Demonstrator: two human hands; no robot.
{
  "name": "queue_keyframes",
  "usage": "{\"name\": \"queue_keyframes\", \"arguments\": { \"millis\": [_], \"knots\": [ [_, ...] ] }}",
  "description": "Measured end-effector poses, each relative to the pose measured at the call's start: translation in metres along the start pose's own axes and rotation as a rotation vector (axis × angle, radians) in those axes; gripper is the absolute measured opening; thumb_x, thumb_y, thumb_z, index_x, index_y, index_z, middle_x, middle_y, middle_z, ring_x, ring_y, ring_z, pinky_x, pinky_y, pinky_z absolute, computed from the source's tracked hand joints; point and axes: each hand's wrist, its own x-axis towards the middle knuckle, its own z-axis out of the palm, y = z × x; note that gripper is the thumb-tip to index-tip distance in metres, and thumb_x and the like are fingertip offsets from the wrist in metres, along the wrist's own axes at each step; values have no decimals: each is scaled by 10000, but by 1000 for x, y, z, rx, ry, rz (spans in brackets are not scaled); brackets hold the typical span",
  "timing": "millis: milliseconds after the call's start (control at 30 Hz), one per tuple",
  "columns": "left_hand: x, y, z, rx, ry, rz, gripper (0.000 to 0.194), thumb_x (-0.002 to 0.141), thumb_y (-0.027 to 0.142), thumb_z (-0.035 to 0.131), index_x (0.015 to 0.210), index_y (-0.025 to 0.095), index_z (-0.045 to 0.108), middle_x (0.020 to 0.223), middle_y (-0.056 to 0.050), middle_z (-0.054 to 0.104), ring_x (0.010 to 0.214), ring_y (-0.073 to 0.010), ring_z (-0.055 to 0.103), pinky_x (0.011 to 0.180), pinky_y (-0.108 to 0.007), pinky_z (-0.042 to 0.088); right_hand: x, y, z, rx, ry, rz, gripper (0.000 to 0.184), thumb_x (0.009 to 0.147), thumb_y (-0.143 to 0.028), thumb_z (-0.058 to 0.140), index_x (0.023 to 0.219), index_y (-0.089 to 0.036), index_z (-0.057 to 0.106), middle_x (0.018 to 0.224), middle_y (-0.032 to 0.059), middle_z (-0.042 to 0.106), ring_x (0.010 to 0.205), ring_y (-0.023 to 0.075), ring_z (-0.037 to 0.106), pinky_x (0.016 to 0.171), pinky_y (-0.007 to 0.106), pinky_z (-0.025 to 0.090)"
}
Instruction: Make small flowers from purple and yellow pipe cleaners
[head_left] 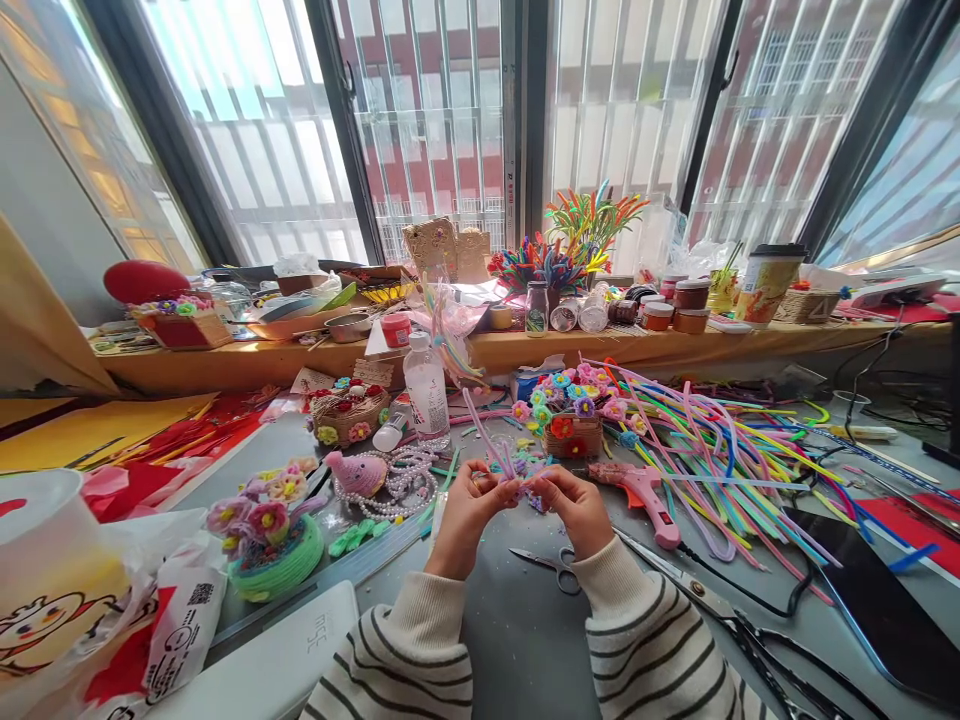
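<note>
My left hand and my right hand meet over the middle of the table. Both are closed, thumbs and fingertips pinching light purple pipe cleaners whose ends stick up between them. The part at my fingertips is partly hidden. Beneath my right wrist lies a small pair of scissors. A pink glue gun rests to the right of that hand. Left of my left hand are a string of pearl beads and green fuzzy pieces.
Loose pipe cleaners cover the right side, near a phone and large scissors. A bottle and a flower basket stand behind my hands. At left are a green flower pot and a white box.
</note>
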Motion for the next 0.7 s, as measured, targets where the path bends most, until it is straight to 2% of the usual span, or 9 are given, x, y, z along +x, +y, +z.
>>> {"name": "queue_keyframes", "arguments": {
  "millis": [133,267,467,700],
  "knots": [
    [-1,0,0,13,-5,-7,406,523,205,658,707,183,297,572,61,488,508,-70,507,530,-219,413,2,3,2,132,65,28,154,622,-323,581,610,-171,602,664,-2,534,506,76,416,447,196,337],
    [-2,1,2,16,-20,-19,393,537,222,648,662,185,277,544,74,457,529,-71,505,540,-216,414,1,6,3,187,135,113,166,589,-337,605,633,-177,615,591,-8,531,491,76,414,440,191,328],
    [-2,1,3,21,-39,-8,390,555,211,638,620,184,254,522,86,432,530,-62,500,555,-214,422,2,6,4,225,142,141,194,579,-355,606,612,-164,597,555,-10,528,469,74,409,434,196,322],
    [2,-4,1,27,12,-46,415,504,194,674,636,179,281,562,58,507,543,-91,548,539,-226,438,5,7,7,251,120,235,237,541,-332,642,659,-152,542,463,-57,484,382,39,345,385,175,260]
  ]
}}
